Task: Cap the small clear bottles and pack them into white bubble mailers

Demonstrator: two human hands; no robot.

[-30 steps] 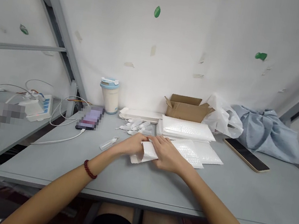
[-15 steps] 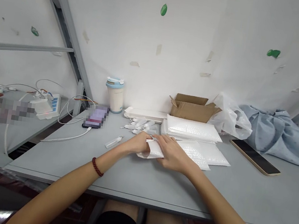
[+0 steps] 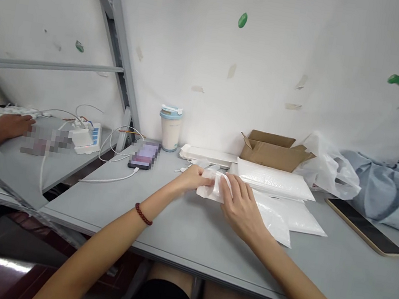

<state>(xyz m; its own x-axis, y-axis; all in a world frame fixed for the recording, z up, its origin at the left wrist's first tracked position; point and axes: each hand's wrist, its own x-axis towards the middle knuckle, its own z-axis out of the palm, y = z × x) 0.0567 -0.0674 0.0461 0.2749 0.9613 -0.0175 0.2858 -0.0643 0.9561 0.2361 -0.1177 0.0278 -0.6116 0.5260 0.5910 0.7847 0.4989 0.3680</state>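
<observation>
A white bubble mailer [image 3: 211, 192] is between my two hands, slightly raised over the desk. My left hand [image 3: 192, 178] pinches its left end, thumb over the crumpled edge. My right hand [image 3: 242, 204] lies over the middle with bent fingers gripping the mailer, whose right part comes out beyond the wrist. Behind my left hand, small clear plastic bottles [image 3: 203, 163] are partly covered. More white bubble mailers [image 3: 274, 179] are stacked behind my right hand, and another mailer [image 3: 305, 222] lies flat to its right. What the mailer contains is hidden.
An open cardboard box [image 3: 272, 155], a plastic bag [image 3: 333, 165] and a blue cloth bundle [image 3: 392, 195] stand along the wall. A dark phone [image 3: 365, 226] lies right. Left are a cup [image 3: 170, 129], a charging phone [image 3: 144, 155] and another person's hand [image 3: 11, 127].
The view has swung left. The mailer's left end has gone from lying flat with its mouth showing to lifted and crumpled between my fingers. The lone bottle by my left wrist is no longer visible.
</observation>
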